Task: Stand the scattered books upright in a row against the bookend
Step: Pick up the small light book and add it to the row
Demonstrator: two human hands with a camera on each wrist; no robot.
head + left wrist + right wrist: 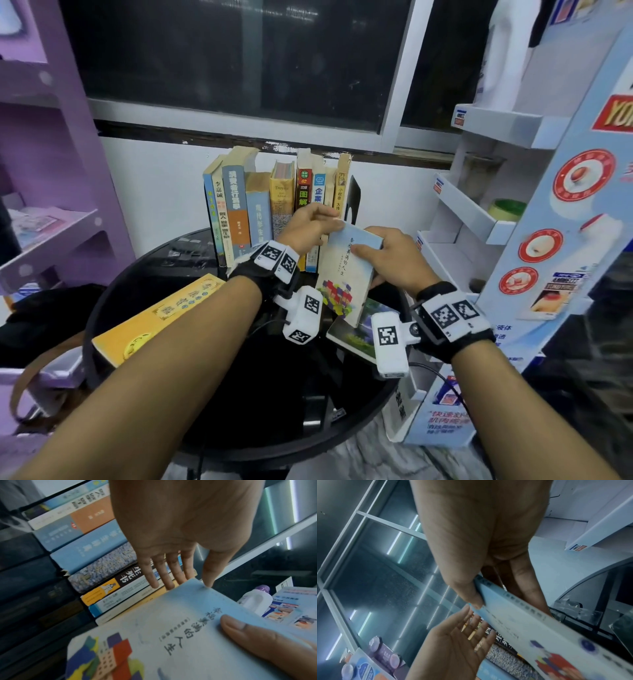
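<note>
A row of upright books [260, 205] stands at the back of the round black table [260, 394], its right end against a black bookend [353, 195]. My right hand [380, 253] grips a light blue book [346, 274] by its top right corner, thumb on the cover, and holds it tilted in front of the row's right end. My left hand [315, 222] reaches to the row with straight fingers [154, 577] on the spines and the thumb at the blue book's top corner. A yellow book [154, 315] lies flat at the left. A green-covered book [356, 332] lies flat under the blue one.
A purple shelf unit [51, 171] stands to the left of the table. A white and blue cardboard display stand [513, 205] is close on the right, with a white bottle [255, 601] by it. A dark window runs behind the row.
</note>
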